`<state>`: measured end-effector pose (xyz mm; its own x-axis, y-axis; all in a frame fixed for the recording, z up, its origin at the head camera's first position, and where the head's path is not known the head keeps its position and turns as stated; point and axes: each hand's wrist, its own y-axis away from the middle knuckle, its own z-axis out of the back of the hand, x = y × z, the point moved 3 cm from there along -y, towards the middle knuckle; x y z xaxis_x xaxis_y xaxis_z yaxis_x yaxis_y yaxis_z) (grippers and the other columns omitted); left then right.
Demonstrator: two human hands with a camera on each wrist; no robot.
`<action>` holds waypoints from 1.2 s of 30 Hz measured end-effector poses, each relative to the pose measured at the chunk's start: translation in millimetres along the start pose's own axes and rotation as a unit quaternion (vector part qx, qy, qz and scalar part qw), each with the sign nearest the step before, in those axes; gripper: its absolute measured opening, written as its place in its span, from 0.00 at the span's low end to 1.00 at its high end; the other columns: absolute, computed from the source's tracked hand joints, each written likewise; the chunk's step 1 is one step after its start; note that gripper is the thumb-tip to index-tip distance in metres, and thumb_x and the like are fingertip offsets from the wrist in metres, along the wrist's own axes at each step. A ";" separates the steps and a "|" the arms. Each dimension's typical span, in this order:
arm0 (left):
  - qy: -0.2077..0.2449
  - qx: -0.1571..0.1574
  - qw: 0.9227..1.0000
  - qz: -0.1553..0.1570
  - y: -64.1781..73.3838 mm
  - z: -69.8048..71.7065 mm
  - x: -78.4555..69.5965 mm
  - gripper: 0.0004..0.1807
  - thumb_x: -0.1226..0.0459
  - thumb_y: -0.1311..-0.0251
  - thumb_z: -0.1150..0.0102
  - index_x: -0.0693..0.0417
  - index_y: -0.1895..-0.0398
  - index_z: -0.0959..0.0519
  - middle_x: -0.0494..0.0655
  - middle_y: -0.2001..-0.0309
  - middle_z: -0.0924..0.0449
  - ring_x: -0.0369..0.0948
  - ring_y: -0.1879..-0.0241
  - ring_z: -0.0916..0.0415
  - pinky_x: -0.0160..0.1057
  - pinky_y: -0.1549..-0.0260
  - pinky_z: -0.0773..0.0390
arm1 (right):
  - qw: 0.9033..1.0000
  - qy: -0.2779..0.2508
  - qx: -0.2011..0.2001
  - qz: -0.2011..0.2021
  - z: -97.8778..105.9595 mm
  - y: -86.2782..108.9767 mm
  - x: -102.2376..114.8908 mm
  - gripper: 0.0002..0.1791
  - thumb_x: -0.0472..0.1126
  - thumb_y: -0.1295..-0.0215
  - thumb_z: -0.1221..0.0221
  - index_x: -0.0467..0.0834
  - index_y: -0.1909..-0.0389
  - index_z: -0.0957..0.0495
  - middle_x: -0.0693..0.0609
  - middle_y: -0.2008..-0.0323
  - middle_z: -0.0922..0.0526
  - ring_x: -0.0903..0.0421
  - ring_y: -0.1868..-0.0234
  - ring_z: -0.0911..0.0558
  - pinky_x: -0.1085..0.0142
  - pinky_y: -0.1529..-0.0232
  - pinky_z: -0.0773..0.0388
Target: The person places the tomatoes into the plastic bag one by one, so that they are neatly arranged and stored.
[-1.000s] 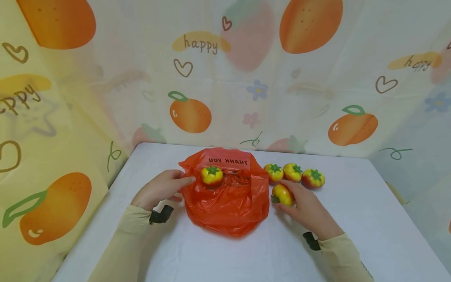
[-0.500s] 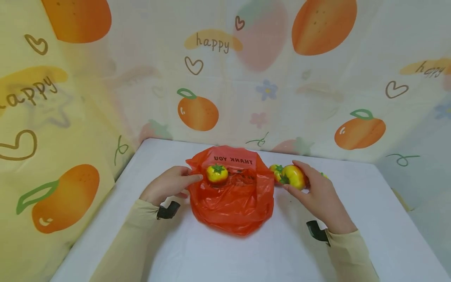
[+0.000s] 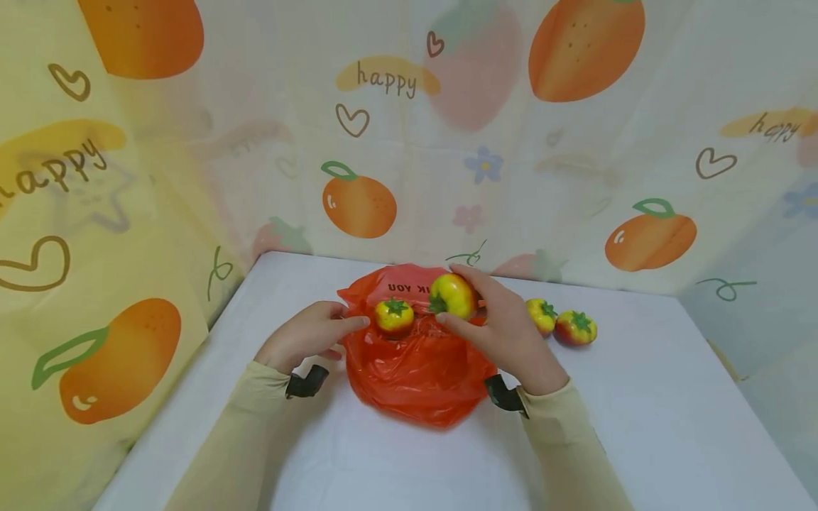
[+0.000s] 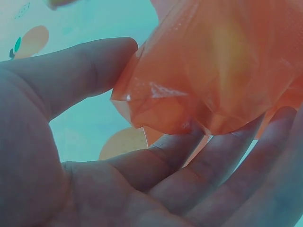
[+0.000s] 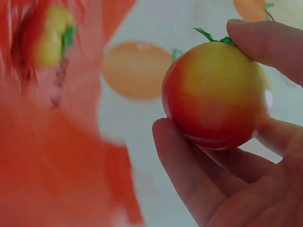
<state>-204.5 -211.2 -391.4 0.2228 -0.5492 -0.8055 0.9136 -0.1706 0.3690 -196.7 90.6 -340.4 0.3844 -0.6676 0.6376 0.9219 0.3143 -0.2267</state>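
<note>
A red plastic bag stands with its mouth open, one yellow-and-red tomato-like fruit visible in it. My left hand holds the bag's left side, thumb at the rim and fingers behind; in the left wrist view the bag's edge lies between thumb and fingers. Over the bag's right part, my right hand grips another fruit of the same kind, its green calyx pointing left. In the right wrist view, thumb and fingers close round this fruit, and the bagged one appears beyond.
Two similar fruits, a nearer one and one beside it, lie on the white tabletop right of my right hand. A fruit-printed curtain hangs behind the table and along its sides.
My right hand has lifted the fruit from the table beside the bag and carried it up and left over the bag. The left hand keeps its place at the bag's left side.
</note>
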 end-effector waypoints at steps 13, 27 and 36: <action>-0.002 -0.005 1.000 -0.001 1.3 -0.8 -4.1 0.24 0.44 0.29 0.34 0.56 0.51 0.21 0.49 0.57 0.20 0.51 0.52 0.18 0.50 0.52 0.10 | 0.997 -0.001 0.059 -0.058 -42.6 -29.9 -20.5 0.40 0.57 0.30 0.28 0.63 0.20 0.33 0.53 0.31 0.19 0.49 0.36 0.18 0.46 0.36 0.15; -0.013 -0.012 1.000 0.007 1.0 2.7 1.0 0.25 0.44 0.29 0.34 0.57 0.48 0.20 0.50 0.55 0.19 0.50 0.53 0.18 0.49 0.53 0.09 | 0.988 -0.006 0.093 -0.119 -75.5 -48.2 -54.7 0.41 0.57 0.31 0.28 0.58 0.20 0.32 0.53 0.29 0.21 0.47 0.31 0.21 0.43 0.30 0.20; -0.017 -0.013 1.000 0.007 0.8 3.5 1.2 0.27 0.43 0.29 0.35 0.57 0.46 0.20 0.50 0.53 0.17 0.49 0.54 0.17 0.48 0.54 0.10 | 0.981 -0.002 0.124 -0.149 -84.4 -53.3 -65.1 0.42 0.58 0.32 0.27 0.56 0.21 0.31 0.51 0.28 0.21 0.46 0.31 0.22 0.42 0.27 0.23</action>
<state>-204.7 -214.9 -390.5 0.2242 -0.5784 -0.7843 0.9191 -0.1420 0.3675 -266.8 60.4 -431.9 0.0994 -0.7526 0.6510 0.9527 0.2608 0.1562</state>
